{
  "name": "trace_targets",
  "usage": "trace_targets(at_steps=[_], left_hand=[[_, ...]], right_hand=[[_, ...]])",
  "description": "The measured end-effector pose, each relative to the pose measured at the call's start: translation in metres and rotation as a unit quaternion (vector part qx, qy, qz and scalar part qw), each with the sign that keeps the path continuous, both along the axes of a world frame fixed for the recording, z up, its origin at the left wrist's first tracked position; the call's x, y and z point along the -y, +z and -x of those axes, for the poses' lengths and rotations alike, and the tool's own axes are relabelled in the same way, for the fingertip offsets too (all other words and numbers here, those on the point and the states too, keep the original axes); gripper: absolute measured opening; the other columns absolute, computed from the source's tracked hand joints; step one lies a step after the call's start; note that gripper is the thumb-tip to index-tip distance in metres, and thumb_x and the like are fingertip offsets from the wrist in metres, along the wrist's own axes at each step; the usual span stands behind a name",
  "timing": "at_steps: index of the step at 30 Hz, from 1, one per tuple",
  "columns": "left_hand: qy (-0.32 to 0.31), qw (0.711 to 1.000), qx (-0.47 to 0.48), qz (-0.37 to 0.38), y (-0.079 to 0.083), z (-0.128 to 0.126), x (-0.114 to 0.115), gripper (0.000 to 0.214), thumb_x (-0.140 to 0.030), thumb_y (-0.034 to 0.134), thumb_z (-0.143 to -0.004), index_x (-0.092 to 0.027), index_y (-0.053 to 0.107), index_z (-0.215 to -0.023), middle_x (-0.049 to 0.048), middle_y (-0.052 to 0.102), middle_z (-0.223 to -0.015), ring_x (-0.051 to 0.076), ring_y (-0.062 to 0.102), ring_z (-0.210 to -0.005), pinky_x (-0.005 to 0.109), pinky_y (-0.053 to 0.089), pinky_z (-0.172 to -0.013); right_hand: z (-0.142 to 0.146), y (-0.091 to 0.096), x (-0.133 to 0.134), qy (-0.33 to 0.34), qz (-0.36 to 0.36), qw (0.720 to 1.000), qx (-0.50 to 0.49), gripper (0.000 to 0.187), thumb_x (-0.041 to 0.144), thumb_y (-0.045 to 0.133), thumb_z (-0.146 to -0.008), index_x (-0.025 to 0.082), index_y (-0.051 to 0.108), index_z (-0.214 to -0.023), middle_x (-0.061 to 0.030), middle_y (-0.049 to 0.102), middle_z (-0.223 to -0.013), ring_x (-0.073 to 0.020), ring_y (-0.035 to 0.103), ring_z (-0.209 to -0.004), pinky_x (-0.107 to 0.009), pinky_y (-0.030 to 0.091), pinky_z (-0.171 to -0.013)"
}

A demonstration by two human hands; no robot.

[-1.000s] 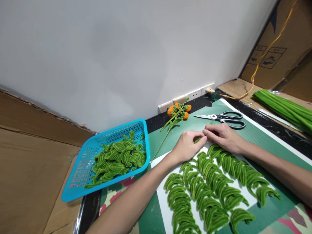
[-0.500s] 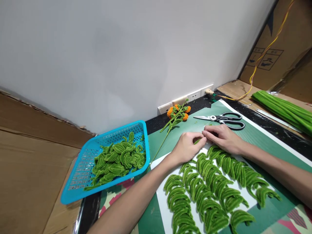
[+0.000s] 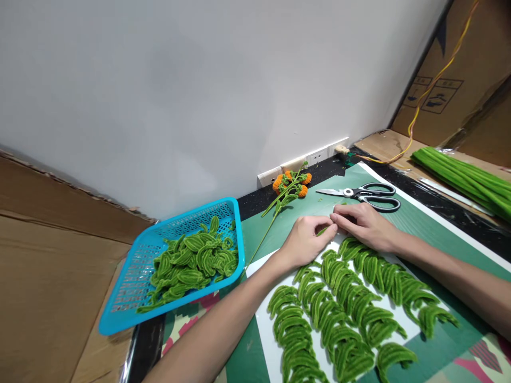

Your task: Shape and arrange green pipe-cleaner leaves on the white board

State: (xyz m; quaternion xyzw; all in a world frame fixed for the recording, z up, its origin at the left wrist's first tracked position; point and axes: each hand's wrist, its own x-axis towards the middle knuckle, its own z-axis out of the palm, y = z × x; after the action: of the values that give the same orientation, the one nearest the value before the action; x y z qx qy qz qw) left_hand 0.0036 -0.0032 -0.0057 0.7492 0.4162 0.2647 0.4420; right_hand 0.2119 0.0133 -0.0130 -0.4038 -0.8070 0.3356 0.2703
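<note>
Head view: the left hand [image 3: 305, 242] and right hand [image 3: 365, 226] meet fingertip to fingertip, both pinched closed on one small green pipe-cleaner leaf [image 3: 322, 231]. It lies near the scissors [image 3: 365, 196], on the person's side of them

Basket [image 3: 131, 276] left, scissors [image 3: 365, 194] behind hands [image 3: 339, 231]

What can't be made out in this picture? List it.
Head view:
green piece: mostly hidden by the pinching fingers of the left hand and right hand.
leaf rows: cut off by the bottom edge.
green stem bundle: cut off by the right edge.
carton print: too small to read.
</note>
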Motion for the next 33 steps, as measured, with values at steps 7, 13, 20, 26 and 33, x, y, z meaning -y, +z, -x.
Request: trace_targets(at_steps=[7, 13, 20, 26, 33], left_hand=[[-0.001, 1.000, 0.000, 0.002, 0.0010, -0.0001, -0.0001, 0.037, -0.041, 0.054, -0.100, -0.014, 0.072, -0.081, -0.0023, 0.053, -0.070, 0.012, 0.041, -0.068, 0.027, 0.031, -0.065], [-0.002, 1.000, 0.008, 0.000, 0.0001, 0.0000, 0.0001, 0.036, -0.039, 0.055, -0.101, -0.014, 0.070, -0.080, -0.0030, 0.051, -0.069, 0.011, 0.040, -0.067, 0.027, 0.030, -0.065], [0.000, 1.000, 0.005, 0.004, 0.0003, -0.0001, 0.0002, 0.036, -0.039, 0.055, -0.101, -0.014, 0.071, -0.081, -0.0027, 0.053, -0.070, 0.011, 0.040, -0.068, 0.027, 0.030, -0.065], [-0.002, 1.000, 0.011, 0.002, 0.0002, 0.0001, 0.0003, 0.035, -0.038, 0.055, -0.101, -0.014, 0.070, -0.080, -0.0033, 0.050, -0.069, 0.011, 0.039, -0.067, 0.027, 0.029, -0.064], [0.001, 1.000, 0.007, -0.004, -0.0015, 0.0000, 0.0000, 0.035, -0.038, 0.055, -0.101, -0.014, 0.070, -0.079, -0.0034, 0.050, -0.068, 0.011, 0.039, -0.067, 0.027, 0.029, -0.064]], right_hand=[[0.0003, 0.0002, -0.0004, 0.000, -0.004, 1.000, -0.001, 0.047, 0.050, 0.043, -0.108, 0.022, 0.046, -0.071, 0.0032, 0.048, -0.063, -0.0133, 0.042, -0.060, -0.030, 0.030, -0.061], [0.0003, 0.0007, 0.0002, -0.001, -0.003, 1.000, 0.000, 0.047, 0.049, 0.043, -0.108, 0.022, 0.046, -0.070, 0.0032, 0.048, -0.063, -0.0132, 0.042, -0.060, -0.030, 0.031, -0.061], [0.0001, 0.0006, -0.0002, 0.000, -0.003, 1.000, 0.003, 0.047, 0.050, 0.042, -0.108, 0.022, 0.047, -0.071, 0.0031, 0.047, -0.063, -0.0134, 0.041, -0.060, -0.030, 0.030, -0.061], [0.0001, -0.0001, -0.0004, 0.000, -0.002, 1.000, 0.001, 0.046, 0.049, 0.043, -0.108, 0.022, 0.046, -0.071, 0.0034, 0.047, -0.063, -0.0129, 0.041, -0.060, -0.030, 0.030, -0.062], [-0.0008, -0.0025, -0.0008, 0.002, -0.005, 1.000, 0.000, 0.046, 0.049, 0.042, -0.109, 0.022, 0.046, -0.072, 0.0035, 0.047, -0.064, -0.0129, 0.041, -0.060, -0.030, 0.030, -0.062]])
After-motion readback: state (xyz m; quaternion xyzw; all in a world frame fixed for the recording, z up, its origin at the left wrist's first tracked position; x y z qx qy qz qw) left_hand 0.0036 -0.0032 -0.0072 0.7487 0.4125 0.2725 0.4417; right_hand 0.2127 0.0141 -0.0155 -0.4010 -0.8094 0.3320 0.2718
